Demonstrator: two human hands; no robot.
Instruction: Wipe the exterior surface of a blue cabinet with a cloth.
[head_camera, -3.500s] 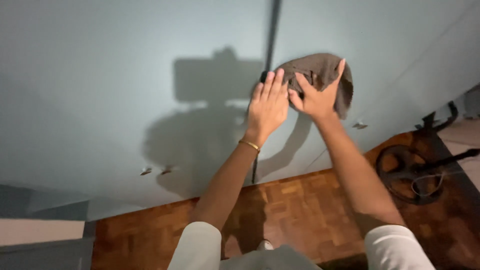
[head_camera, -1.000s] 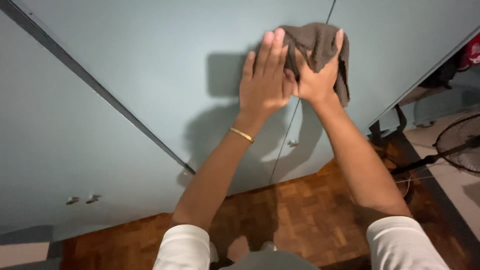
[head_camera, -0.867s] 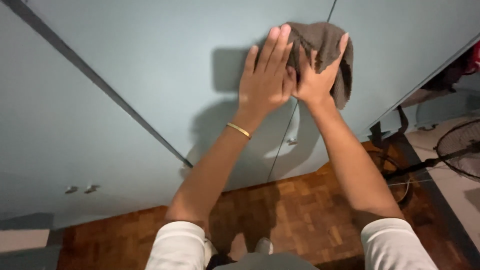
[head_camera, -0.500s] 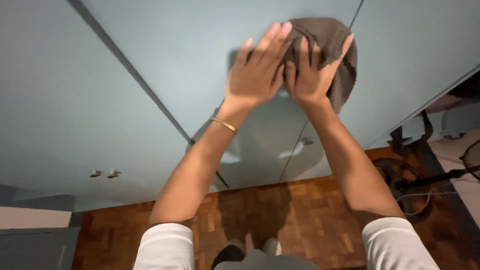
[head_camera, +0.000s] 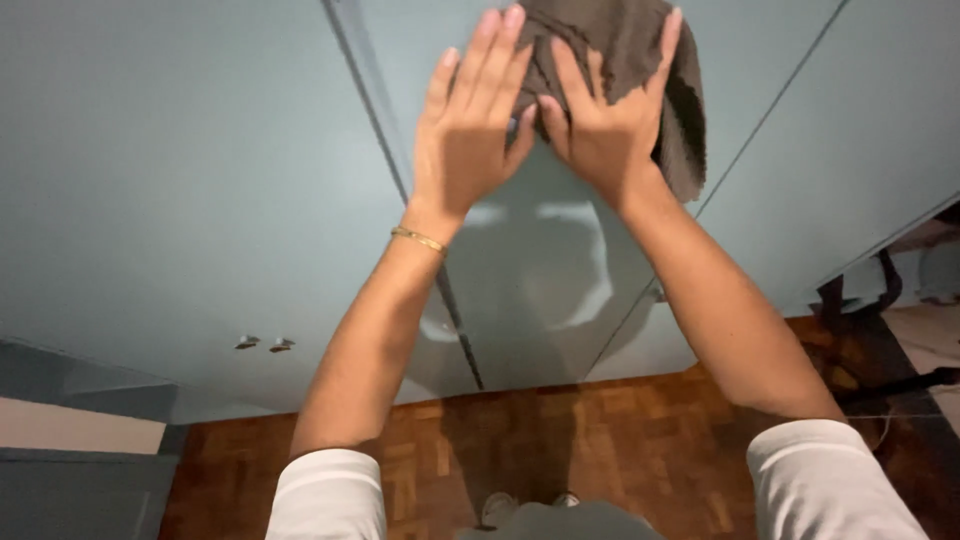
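A dark grey cloth (head_camera: 640, 60) is pressed flat against a pale blue-grey cupboard door (head_camera: 560, 290). My right hand (head_camera: 605, 120) lies spread on the cloth, fingers apart, pushing it on the door. My left hand (head_camera: 470, 125) is flat beside it, fingertips on the cloth's left edge and palm on the door. A thin gold bracelet (head_camera: 418, 239) circles my left wrist. The top of the cloth runs out of view.
More blue-grey doors stand left (head_camera: 180, 180) and right (head_camera: 860, 150), split by dark gaps. Two small knobs (head_camera: 262, 344) sit low on the left door. Wood parquet floor (head_camera: 560, 440) lies below. Dark objects and a cable (head_camera: 900, 380) are at the right.
Both hands with the cloth have slid leftwards and up across the doors, from beside the right door gap onto the middle door. The view has tilted with them.
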